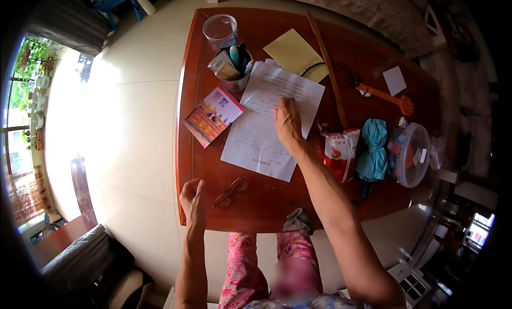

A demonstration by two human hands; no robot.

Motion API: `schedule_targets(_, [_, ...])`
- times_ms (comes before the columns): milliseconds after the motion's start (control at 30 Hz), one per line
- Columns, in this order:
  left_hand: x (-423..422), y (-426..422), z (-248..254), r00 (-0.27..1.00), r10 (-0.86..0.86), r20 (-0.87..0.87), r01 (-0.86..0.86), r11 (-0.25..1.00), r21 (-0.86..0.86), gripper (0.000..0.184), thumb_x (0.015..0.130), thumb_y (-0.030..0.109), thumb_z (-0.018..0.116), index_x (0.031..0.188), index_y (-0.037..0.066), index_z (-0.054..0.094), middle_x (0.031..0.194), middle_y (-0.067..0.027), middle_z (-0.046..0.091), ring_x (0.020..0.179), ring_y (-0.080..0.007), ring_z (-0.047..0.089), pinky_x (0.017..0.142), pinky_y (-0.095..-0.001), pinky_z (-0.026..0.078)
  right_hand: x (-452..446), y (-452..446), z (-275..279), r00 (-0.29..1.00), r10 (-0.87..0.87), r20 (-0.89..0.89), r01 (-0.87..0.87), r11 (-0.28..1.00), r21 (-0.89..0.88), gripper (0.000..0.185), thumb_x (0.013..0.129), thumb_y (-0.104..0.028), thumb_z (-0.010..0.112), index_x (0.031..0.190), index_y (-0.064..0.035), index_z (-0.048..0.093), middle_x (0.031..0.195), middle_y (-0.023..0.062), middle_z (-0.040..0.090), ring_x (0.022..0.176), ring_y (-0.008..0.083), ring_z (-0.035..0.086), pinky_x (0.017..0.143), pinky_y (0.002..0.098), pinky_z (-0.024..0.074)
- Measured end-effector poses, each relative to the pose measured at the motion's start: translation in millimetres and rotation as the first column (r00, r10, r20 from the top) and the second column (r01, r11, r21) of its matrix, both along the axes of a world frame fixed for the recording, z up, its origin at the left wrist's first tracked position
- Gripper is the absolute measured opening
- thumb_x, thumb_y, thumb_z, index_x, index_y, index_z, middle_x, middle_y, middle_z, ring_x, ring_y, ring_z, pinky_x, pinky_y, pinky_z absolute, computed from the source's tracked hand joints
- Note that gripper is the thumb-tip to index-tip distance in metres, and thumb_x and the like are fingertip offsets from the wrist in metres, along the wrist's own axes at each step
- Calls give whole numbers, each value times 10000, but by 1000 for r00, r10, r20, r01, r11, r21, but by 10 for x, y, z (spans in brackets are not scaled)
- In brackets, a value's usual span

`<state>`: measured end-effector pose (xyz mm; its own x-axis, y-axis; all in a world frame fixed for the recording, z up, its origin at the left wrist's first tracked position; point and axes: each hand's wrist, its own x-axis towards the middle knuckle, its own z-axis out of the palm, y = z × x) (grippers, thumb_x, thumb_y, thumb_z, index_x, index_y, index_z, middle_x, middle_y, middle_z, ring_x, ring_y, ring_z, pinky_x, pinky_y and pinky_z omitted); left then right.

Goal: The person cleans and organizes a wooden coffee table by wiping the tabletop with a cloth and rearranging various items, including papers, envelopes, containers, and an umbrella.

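My right hand is over the printed white sheets in the middle of the red-brown table, its fingers curled; whether it pinches anything is too small to tell. My left hand hovers at the table's near left edge, its fingers curled and nothing plainly visible in them. To its right lies a pair of folded glasses. A colourful booklet is left of the sheets, and a cup of pens and other items stands beyond it.
Behind the sheets are yellow paper and a long wooden stick. Rightward lie a red-and-white snack bag, a teal folded umbrella, a clear tub and an orange back scratcher. A grey cloth rests at the near edge.
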<state>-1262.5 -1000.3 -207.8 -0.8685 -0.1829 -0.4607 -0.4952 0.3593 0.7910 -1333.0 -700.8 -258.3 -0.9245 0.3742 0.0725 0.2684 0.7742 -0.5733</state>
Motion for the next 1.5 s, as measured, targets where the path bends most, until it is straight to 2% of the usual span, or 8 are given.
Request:
schedule_targets(267, [-1059, 409, 93, 915, -399, -62, 307, 788, -534, 459, 815, 319, 630, 1192, 86, 513, 622, -88, 529, 590, -245, 545, 574, -400, 425, 822, 117, 97, 896, -431, 109, 441, 827, -348, 200, 786, 37, 507, 979, 5, 464, 920, 169, 516, 812, 301, 554, 719, 383, 459])
schedule_targets(400, [-1457, 250, -522, 839, -536, -90, 278, 566, -776, 562, 771, 362, 661, 1255, 142, 480, 890, -161, 644, 787, -361, 604, 700, -444, 461, 927, -82, 204, 831, -550, 79, 554, 832, -36, 218, 841, -67, 521, 1043, 15, 505, 951, 221, 552, 884, 372, 545, 768, 429, 443])
schedule_targets(600, [-1679, 280, -541, 744, -652, -151, 288, 516, -807, 474, 643, 356, 760, 1006, 120, 566, 852, -113, 629, 796, -327, 589, 673, -433, 445, 734, -165, 310, 654, -722, 226, 756, 619, -212, 478, 771, -322, 679, 1008, 51, 496, 901, 262, 588, 816, 405, 586, 712, 431, 474])
schedule_targets(733, [-1778, 275, -488, 789, -613, 27, 406, 489, -772, 403, 657, 372, 745, 878, 73, 589, 774, -117, 628, 717, -316, 594, 615, -433, 429, 808, -40, 354, 763, -557, 328, 645, 682, -344, 293, 762, -252, 673, 810, -1, 529, 786, 199, 628, 743, 353, 618, 629, 441, 478])
schedule_targets(900, [-1662, 330, -203, 765, -627, 144, 585, 583, -564, 422, 761, 431, 651, 738, 11, 626, 599, -115, 581, 531, -229, 512, 536, -393, 415, 1084, 424, 1351, 889, -457, -23, 458, 885, 89, 136, 812, -114, 606, 719, -51, 530, 602, 136, 573, 567, 300, 582, 507, 413, 453])
schedule_targets(1000, [-1479, 252, -7, 738, -609, 290, 637, 490, -595, 362, 831, 351, 606, 872, -4, 656, 642, -87, 595, 560, -154, 458, 560, -330, 416, 1574, 1116, 1764, 867, -499, 3, 499, 866, -25, 181, 809, -179, 654, 744, -37, 562, 622, 161, 576, 549, 298, 568, 492, 396, 414])
schedule_targets(1267, [-605, 468, 510, 865, -489, -114, 490, 872, -21, 318, 871, 255, 590, 1012, -27, 634, 745, 29, 571, 652, -88, 445, 578, -279, 364, 2819, 2888, 2224, 756, -645, 115, 589, 591, -551, 175, 806, -66, 643, 924, 63, 630, 838, 80, 665, 705, 106, 596, 632, 245, 476])
schedule_targets(1500, [-69, 1504, 1041, 886, -451, 107, 427, 884, 193, 224, 868, 222, 588, 920, 9, 633, 672, 27, 556, 588, -38, 431, 528, -188, 302, 3508, 3871, 1799, 737, -652, 180, 676, 719, -162, 240, 773, -154, 705, 910, 27, 625, 782, 62, 647, 696, 109, 581, 627, 260, 461])
